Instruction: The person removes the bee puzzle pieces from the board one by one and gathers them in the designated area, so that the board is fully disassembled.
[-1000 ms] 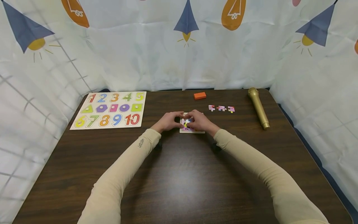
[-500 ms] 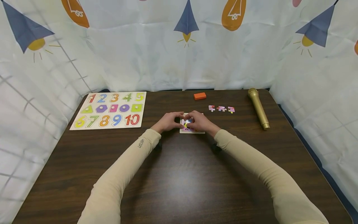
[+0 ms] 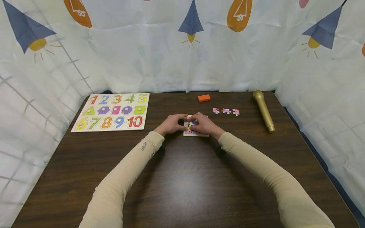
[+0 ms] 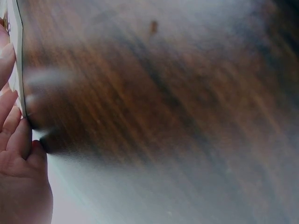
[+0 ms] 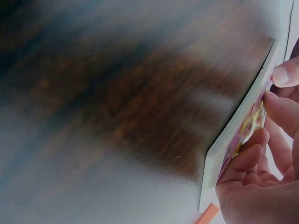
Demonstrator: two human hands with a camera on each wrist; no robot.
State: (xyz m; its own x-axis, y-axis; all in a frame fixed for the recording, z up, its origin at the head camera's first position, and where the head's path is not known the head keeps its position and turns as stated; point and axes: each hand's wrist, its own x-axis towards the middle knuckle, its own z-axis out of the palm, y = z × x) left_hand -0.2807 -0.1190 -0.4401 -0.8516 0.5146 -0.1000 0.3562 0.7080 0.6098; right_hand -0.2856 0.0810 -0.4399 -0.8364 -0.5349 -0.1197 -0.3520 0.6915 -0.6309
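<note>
A small jigsaw puzzle (image 3: 189,133) with a pale frame and a pink, purple and yellow picture lies at mid-table, partly covered by both hands. My left hand (image 3: 172,123) holds its left side, thumb at the near part of the picture and index finger toward the far edge. From the right, my right hand (image 3: 203,124) reaches over the picture, with thumb and index finger bent about a puzzle piece (image 3: 190,126). In the right wrist view the two thumbs meet close together on the puzzle. The right hand's palm and fingers hide the puzzle's right half.
Three loose pink puzzle pieces (image 3: 226,111) lie in a row to the right of the hands. Behind them sits an orange block (image 3: 204,98). A gold microphone (image 3: 264,110) lies far right. A number-and-shape board (image 3: 114,104) occupies the back left. A patterned curtain (image 3: 148,63) hangs behind the table.
</note>
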